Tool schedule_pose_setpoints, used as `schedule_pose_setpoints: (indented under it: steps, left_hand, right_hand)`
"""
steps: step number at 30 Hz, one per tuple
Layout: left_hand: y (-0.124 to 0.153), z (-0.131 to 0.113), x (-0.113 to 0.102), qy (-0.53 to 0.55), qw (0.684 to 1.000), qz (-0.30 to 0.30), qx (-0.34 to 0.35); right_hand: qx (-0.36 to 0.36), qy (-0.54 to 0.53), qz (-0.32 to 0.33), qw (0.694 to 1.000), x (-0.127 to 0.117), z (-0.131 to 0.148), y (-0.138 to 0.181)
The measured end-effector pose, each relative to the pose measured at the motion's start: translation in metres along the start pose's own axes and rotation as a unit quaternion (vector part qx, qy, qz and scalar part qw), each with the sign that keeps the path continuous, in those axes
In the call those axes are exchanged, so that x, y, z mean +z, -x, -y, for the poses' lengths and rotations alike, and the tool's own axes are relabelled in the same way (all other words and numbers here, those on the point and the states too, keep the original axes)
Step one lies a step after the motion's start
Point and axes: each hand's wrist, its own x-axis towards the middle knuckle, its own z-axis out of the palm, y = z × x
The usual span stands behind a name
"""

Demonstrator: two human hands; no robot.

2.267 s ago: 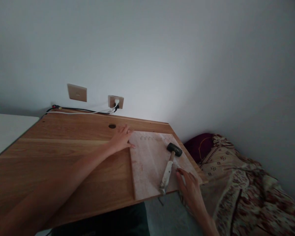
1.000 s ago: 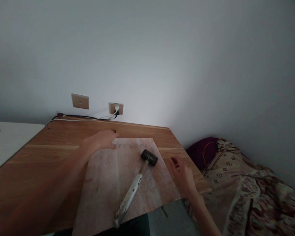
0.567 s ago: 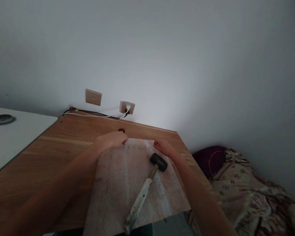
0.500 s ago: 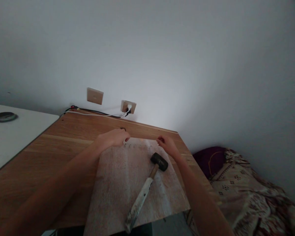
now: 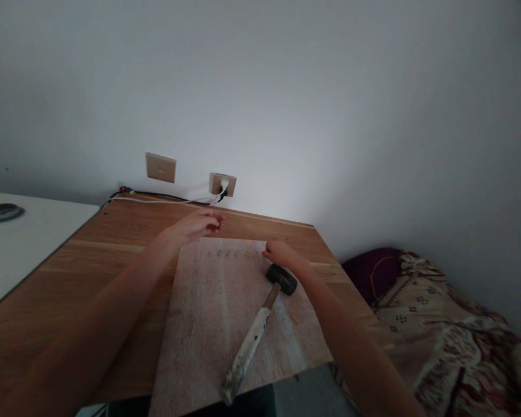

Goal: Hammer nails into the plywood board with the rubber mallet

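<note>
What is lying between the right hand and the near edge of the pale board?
In the head view, a mallet lies there on the pale board, its black head just beside the right hand, its handle reaching the near edge.

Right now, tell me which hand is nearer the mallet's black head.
Right. The right hand sits just beyond the mallet head, almost touching; the left hand is farther off, past the board's far-left corner.

Dim, greyish indoor light; a soft bright patch glows on the wall point(image 5: 286, 174) above the desk's far edge, corners darken, and the left hand point(image 5: 195, 225) blurs slightly.
</note>
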Motion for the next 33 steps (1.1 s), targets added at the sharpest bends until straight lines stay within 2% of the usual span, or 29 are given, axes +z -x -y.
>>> schedule_pose_setpoints:
  steps: [2, 5, 8, 10, 13, 19, 21, 22, 24, 26, 27, 30, 33]
  left_hand:
    - [-0.003, 0.006, 0.003, -0.022, 0.999, -0.004, -0.028]
    - [-0.003, 0.006, 0.008, -0.154, 0.986, 0.039, -0.046]
    - [0.002, -0.002, 0.012, -0.337, 0.938, 0.078, -0.025]
    - [0.007, -0.007, 0.016, -0.414, 0.902, 0.123, -0.021]
    - [0.014, -0.008, 0.021, -0.457, 0.871, 0.179, -0.018]
    - [0.018, -0.009, 0.031, -0.517, 0.844, 0.139, 0.024]
    - [0.016, -0.014, 0.031, -0.497, 0.859, 0.113, 0.038]
    - [0.014, -0.017, 0.030, -0.467, 0.877, 0.100, 0.049]
    - [0.009, -0.023, 0.027, -0.358, 0.929, 0.067, 0.059]
    - [0.005, -0.026, 0.021, -0.212, 0.976, 0.033, 0.028]
    - [0.003, -0.025, 0.019, -0.145, 0.989, 0.022, 0.001]
    - [0.001, -0.016, 0.015, -0.062, 0.994, 0.051, -0.069]
    - [0.002, -0.003, 0.019, -0.151, 0.979, 0.111, -0.078]
  right_hand:
    - [-0.012, -0.022, -0.020, 0.999, -0.002, 0.005, 0.001]
    - [-0.029, -0.082, -0.053, 0.995, -0.014, 0.008, 0.004]
    - [-0.031, -0.132, -0.055, 0.989, -0.024, 0.009, 0.006]
    - [-0.027, -0.139, -0.048, 0.989, -0.025, 0.009, 0.007]
    - [-0.012, -0.106, -0.037, 0.994, -0.013, 0.013, 0.007]
    - [0.007, -0.033, -0.031, 0.999, 0.020, 0.025, 0.011]
    - [0.006, -0.049, -0.045, 0.998, 0.019, 0.029, 0.011]
    - [0.004, -0.065, -0.055, 0.996, 0.015, 0.031, 0.010]
    - [0.002, -0.113, -0.072, 0.991, 0.004, 0.033, 0.007]
    - [-0.001, -0.176, -0.076, 0.981, -0.007, 0.035, 0.005]
    - [-0.003, -0.208, -0.072, 0.976, -0.011, 0.036, 0.005]
    - [-0.018, -0.280, -0.051, 0.959, -0.015, 0.039, 0.008]
    - [-0.028, -0.297, -0.028, 0.954, -0.008, 0.044, 0.010]
